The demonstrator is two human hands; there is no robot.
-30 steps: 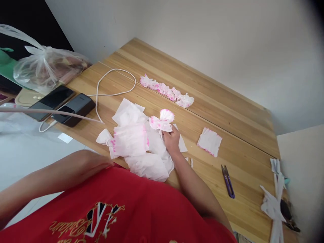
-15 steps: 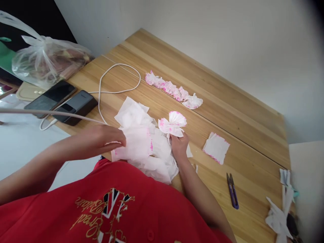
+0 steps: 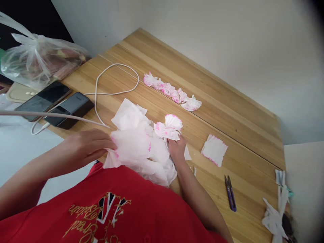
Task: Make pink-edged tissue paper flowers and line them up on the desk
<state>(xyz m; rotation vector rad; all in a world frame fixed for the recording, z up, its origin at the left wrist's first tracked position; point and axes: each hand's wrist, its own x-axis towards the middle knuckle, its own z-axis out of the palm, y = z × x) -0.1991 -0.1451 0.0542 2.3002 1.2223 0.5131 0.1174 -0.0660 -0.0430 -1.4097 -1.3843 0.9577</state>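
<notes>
My left hand (image 3: 95,146) is closed on the left edge of a thin white tissue sheet (image 3: 130,143) with pink-stained borders. Beneath that sheet lies a loose heap of white tissue (image 3: 160,150) at the table's near edge. Pinched at its gathered base in my right hand (image 3: 177,148) is a tissue flower (image 3: 169,127), its white folds fanned out and tipped with pink. Several similar tissue flowers (image 3: 172,91) lie in a row farther back. To the right rest a square stack of pink-edged tissue (image 3: 214,150) and purple-handled thread snips (image 3: 230,194).
On the left of the wooden table (image 3: 202,84) are a phone (image 3: 47,98), a dark power bank (image 3: 71,109), a white cable (image 3: 116,64) and a tied plastic bag (image 3: 48,60). A knotted white bag (image 3: 275,217) is at the right edge.
My left hand has shifted left and slightly down, and the near left corner of the sheet now hangs folded. My right hand still holds the flower. The view has moved slightly.
</notes>
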